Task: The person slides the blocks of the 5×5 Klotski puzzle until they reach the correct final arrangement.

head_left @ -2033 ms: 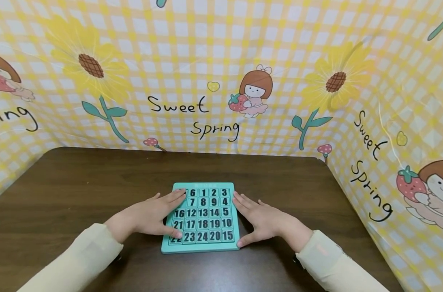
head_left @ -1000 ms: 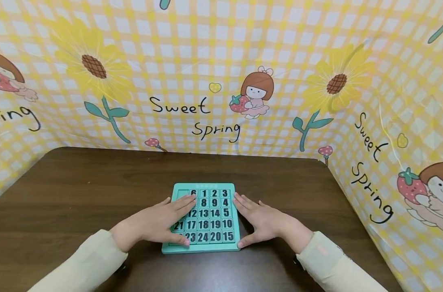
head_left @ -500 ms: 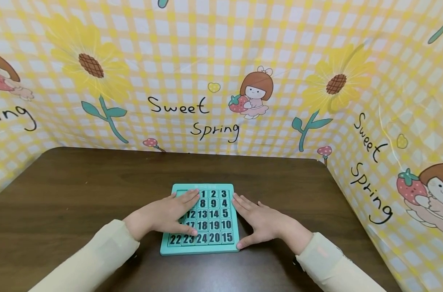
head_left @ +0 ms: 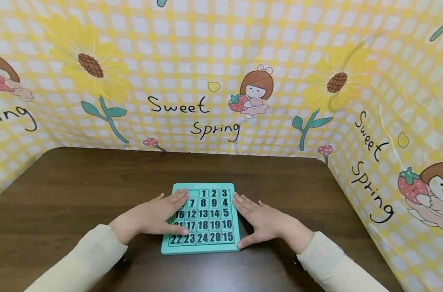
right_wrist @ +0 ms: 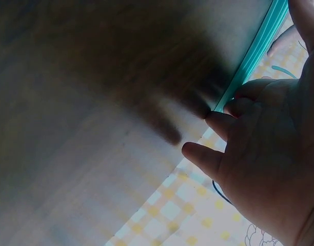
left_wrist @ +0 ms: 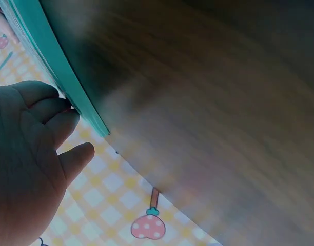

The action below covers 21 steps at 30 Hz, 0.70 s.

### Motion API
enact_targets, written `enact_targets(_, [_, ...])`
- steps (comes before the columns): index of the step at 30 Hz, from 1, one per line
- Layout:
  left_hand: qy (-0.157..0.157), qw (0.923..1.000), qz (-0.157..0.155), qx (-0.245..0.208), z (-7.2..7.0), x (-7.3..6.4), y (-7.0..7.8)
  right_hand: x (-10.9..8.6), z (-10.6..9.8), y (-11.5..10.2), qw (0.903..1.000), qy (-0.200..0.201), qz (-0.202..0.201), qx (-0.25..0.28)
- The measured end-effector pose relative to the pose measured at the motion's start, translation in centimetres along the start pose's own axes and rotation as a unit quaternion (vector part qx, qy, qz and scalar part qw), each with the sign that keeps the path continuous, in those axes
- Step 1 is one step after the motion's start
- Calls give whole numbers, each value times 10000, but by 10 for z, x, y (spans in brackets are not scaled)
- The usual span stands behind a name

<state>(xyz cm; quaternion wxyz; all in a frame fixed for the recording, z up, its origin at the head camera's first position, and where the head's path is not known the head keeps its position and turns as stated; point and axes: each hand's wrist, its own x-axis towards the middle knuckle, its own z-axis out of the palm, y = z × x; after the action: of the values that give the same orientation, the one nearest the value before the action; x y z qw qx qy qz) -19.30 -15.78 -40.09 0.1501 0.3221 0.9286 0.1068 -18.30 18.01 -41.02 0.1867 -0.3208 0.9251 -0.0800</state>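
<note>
A turquoise number slide puzzle [head_left: 203,248] lies flat on the table, its black-numbered tiles facing up. My left hand [head_left: 150,215] reaches over its left side with fingers extended. The fingertips rest on the top-left corner of the grid, covering what is there, and the thumb lies across the lower rows by the 17 and 23. Just left of the 1 tile, the top row has an empty slot [head_left: 193,194]. My right hand [head_left: 266,221] is spread along the puzzle's right edge, fingertips at the upper side and thumb at the near corner. In both wrist views the puzzle's side edge [left_wrist: 70,72] shows beside the fingers.
The dark wooden table [head_left: 97,174] extends around the puzzle. A yellow checked cloth [head_left: 185,61] with sunflowers and cartoon figures stands as a wall at the back and sides.
My left fingers went right over the 6 tile, then back left to the corner. The 6 has left its place, and the empty slot is now there. My right hand has stayed put.
</note>
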Motion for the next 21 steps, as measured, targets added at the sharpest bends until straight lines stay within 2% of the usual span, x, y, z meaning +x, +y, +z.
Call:
enact_targets(4, [62, 10000, 35, -6, -1, -2, -1, -1, -1, 0, 10000, 38, 12, 60])
enact_targets(10, [-3, 9998, 178, -15, -1, 0, 8, -1, -1, -1, 10000, -11, -16, 38])
enact_targets(16, [-74, 9993, 362, 72, -1, 11, 19, -1, -1, -1, 10000, -14, 1, 30])
enact_targets(21, [-122, 9990, 378, 180, 0, 21, 23, -1, 0, -2, 10000, -2, 0, 50])
